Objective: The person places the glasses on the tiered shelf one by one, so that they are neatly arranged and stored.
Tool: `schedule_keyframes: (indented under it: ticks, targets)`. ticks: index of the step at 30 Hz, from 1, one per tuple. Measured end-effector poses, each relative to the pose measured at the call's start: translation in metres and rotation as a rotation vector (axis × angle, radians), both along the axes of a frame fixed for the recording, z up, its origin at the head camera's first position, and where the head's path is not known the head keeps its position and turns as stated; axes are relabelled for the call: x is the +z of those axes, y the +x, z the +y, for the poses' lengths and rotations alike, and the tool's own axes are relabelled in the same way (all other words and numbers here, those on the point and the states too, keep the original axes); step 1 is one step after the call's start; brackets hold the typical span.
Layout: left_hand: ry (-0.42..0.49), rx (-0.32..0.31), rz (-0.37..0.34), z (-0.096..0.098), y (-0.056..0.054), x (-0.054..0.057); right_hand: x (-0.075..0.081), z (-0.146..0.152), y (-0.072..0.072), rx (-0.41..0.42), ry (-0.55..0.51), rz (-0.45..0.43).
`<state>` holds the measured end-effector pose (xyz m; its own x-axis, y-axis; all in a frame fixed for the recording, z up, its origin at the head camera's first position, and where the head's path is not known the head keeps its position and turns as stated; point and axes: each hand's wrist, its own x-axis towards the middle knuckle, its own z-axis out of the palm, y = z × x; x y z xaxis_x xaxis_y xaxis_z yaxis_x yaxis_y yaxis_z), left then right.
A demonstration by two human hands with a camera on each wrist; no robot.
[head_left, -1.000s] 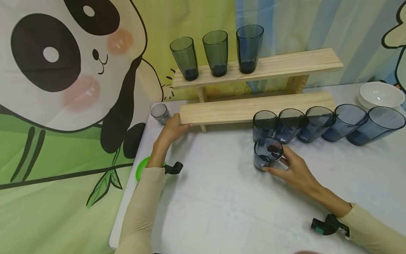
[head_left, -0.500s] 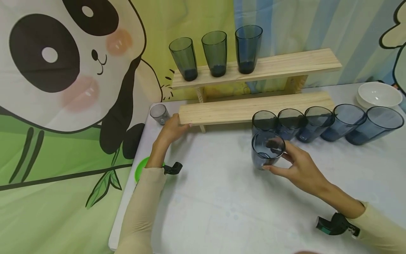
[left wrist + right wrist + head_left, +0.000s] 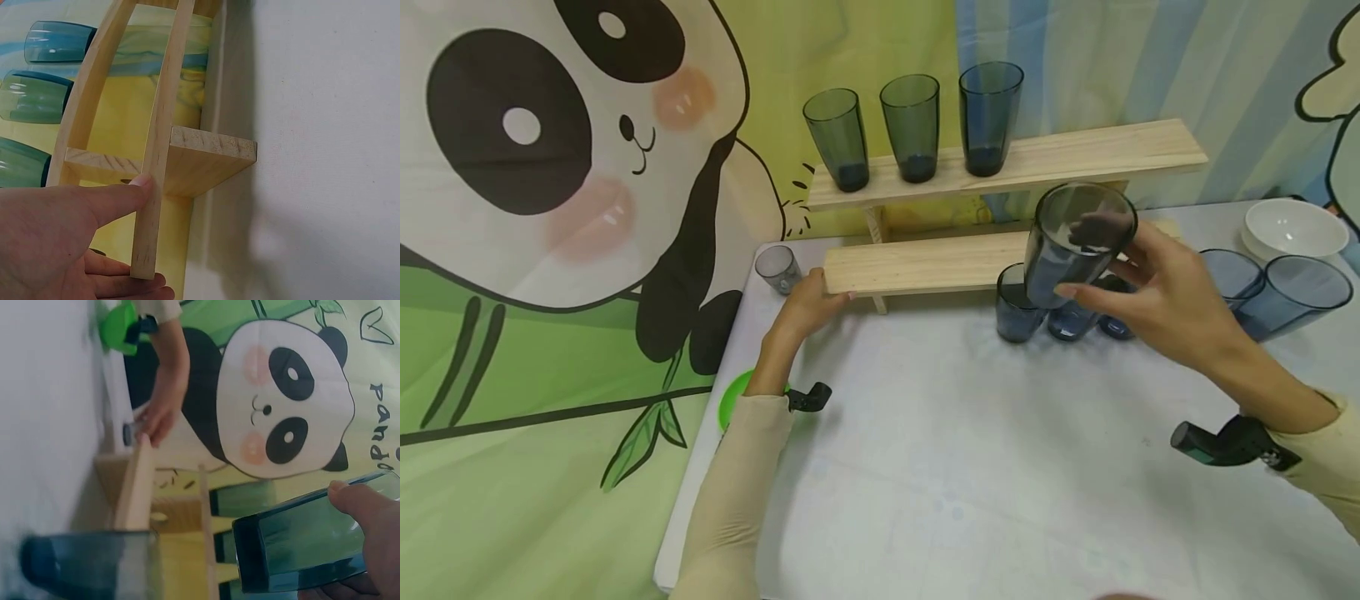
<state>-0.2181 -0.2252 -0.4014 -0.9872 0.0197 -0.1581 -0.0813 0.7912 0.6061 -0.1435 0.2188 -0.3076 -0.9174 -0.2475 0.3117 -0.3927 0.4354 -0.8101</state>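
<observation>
My right hand (image 3: 1172, 292) holds a dark blue-grey drinking glass (image 3: 1071, 250) in the air, over the right part of the lower shelf in the head view. In the right wrist view the thumb lies along the side of this glass (image 3: 300, 540). My left hand (image 3: 808, 308) pinches the left end of the wooden two-tier shelf (image 3: 925, 262); in the left wrist view the thumb is on top of the lower board (image 3: 153, 206) and the fingers are underneath. Three tall glasses (image 3: 917, 125) stand in a row on the upper board.
Several more glasses (image 3: 1018, 308) stand on the white table (image 3: 925, 467) in front of the shelf, partly hidden by my right hand. A white bowl (image 3: 1292, 229) is at the back right. A small clear glass (image 3: 778, 268) and a green object (image 3: 733, 400) lie to the left.
My right hand has lifted the glass off the table and moved it up and back toward the shelf. The left hand has stayed on the shelf end.
</observation>
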Motion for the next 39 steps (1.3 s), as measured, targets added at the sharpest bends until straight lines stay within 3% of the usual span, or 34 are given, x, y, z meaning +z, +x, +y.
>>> schedule_keyframes:
  ticks: [9, 14, 19, 28, 39]
  targets:
    - [0.006, -0.003, 0.005, -0.001, 0.000, -0.001, 0.032, 0.013, -0.067, -0.080, -0.019, -0.012]
    - [0.003, 0.002, 0.003, -0.001, 0.000, -0.003, 0.037, 0.017, -0.101, -0.121, -0.020, 0.007]
    - [-0.001, -0.001, 0.003, 0.000, 0.001, 0.000, 0.036, 0.021, -0.128, -0.156, -0.040, -0.060]
    - [-0.005, 0.013, -0.018, 0.001, 0.001, 0.003, 0.027, 0.016, -0.165, -0.202, -0.032, -0.086]
    - [-0.020, 0.020, -0.026, 0.000, 0.000, 0.003, 0.020, 0.011, -0.186, -0.240, 0.001, -0.143]
